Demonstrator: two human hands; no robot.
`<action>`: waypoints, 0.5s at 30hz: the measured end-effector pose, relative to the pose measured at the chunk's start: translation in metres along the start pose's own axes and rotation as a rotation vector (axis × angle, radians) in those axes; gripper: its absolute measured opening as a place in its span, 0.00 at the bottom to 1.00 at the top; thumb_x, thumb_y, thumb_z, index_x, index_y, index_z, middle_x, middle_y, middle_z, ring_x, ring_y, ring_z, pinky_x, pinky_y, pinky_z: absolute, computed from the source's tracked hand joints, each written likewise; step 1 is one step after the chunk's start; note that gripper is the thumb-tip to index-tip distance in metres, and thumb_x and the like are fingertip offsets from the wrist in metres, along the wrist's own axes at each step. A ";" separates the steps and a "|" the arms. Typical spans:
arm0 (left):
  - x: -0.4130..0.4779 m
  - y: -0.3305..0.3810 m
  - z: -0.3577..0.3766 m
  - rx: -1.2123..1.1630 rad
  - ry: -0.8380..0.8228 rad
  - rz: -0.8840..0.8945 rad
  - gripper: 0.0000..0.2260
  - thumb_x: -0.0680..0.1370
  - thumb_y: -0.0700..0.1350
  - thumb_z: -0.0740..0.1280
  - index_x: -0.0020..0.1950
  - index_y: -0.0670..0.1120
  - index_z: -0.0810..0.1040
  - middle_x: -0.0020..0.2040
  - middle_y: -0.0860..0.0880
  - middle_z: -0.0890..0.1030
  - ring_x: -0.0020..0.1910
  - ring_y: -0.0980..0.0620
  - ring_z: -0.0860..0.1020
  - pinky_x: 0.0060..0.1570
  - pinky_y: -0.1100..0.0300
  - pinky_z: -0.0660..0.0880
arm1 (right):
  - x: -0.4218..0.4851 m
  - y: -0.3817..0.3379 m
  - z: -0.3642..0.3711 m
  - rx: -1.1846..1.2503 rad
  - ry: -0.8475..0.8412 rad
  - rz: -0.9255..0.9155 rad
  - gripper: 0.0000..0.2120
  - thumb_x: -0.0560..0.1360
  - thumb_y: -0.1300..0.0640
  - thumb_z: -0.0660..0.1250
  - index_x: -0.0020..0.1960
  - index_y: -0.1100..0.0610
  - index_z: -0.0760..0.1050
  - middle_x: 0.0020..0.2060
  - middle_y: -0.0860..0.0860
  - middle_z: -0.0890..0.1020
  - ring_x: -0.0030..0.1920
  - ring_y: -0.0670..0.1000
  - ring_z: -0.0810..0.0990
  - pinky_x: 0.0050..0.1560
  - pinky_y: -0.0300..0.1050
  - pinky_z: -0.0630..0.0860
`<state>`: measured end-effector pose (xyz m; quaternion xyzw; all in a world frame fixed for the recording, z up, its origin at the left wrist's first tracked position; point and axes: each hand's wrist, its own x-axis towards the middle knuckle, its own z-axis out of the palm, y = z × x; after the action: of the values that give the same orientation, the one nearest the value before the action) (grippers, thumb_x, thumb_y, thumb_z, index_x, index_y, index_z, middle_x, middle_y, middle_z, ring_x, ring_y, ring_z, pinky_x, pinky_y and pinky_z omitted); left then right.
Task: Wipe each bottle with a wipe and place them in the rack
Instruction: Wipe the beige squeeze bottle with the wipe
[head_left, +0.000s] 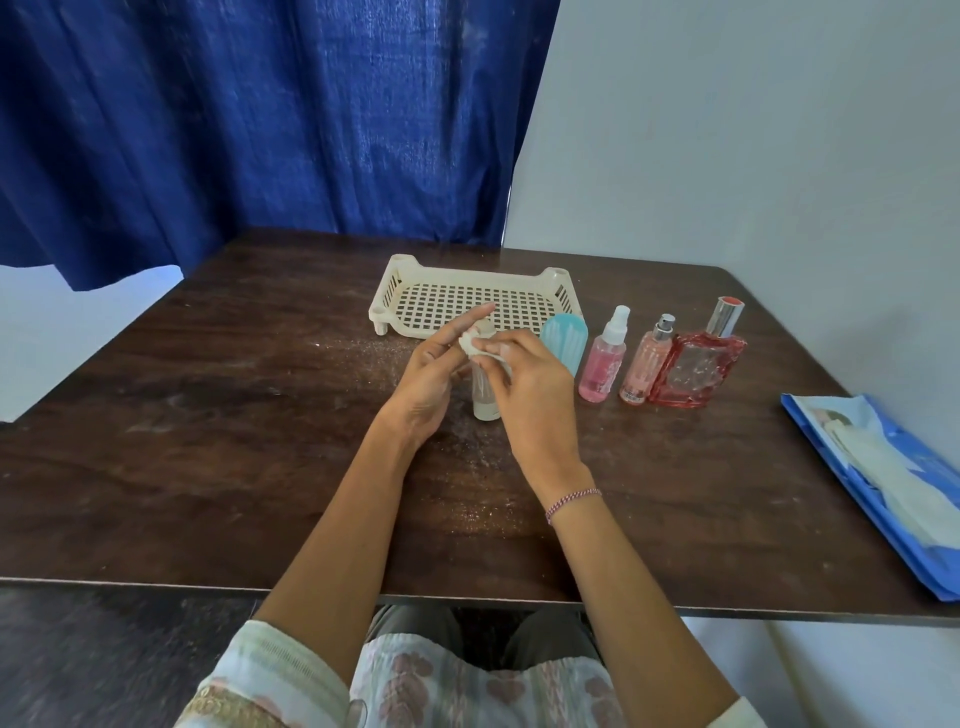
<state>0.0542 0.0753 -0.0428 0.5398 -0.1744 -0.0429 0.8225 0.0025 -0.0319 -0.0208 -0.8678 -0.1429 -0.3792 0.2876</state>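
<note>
clear bottle (486, 401) is gripped by fingers of left hand (430, 375) | wipe (471, 347) is pinched on its top by fingers of right hand (531, 392) | rack (470, 299) is seen behind

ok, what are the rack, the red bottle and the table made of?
Rack: cream plastic by the look, matt, moulded in one piece with a grid floor. Red bottle: likely glass, clear red with faceted, glinting walls; its cap looks like shiny metal or metallised plastic. Table: dark wood grain, dull sheen; solid wood or laminate, cannot tell.
</note>
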 end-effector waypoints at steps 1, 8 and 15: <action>0.000 0.000 -0.001 0.000 0.004 0.002 0.14 0.78 0.41 0.61 0.63 0.49 0.75 0.56 0.52 0.82 0.59 0.54 0.77 0.60 0.59 0.73 | -0.001 0.001 0.000 -0.014 -0.014 -0.022 0.08 0.72 0.62 0.70 0.50 0.62 0.81 0.46 0.53 0.82 0.47 0.48 0.80 0.52 0.34 0.73; 0.002 -0.002 0.000 0.003 0.013 0.024 0.12 0.77 0.42 0.62 0.60 0.49 0.77 0.59 0.51 0.80 0.62 0.51 0.76 0.61 0.57 0.73 | 0.002 0.023 -0.002 -0.153 -0.032 -0.221 0.07 0.73 0.58 0.69 0.49 0.59 0.81 0.46 0.51 0.82 0.43 0.50 0.80 0.39 0.44 0.79; 0.010 0.003 -0.002 0.012 0.012 -0.014 0.14 0.71 0.43 0.73 0.55 0.49 0.80 0.53 0.48 0.82 0.56 0.52 0.79 0.52 0.62 0.76 | -0.002 0.033 0.004 -0.036 -0.031 -0.201 0.07 0.74 0.62 0.68 0.51 0.62 0.79 0.48 0.54 0.80 0.49 0.51 0.78 0.50 0.44 0.77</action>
<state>0.0639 0.0757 -0.0382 0.5459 -0.1661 -0.0442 0.8200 0.0187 -0.0558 -0.0379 -0.8599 -0.2266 -0.3953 0.2302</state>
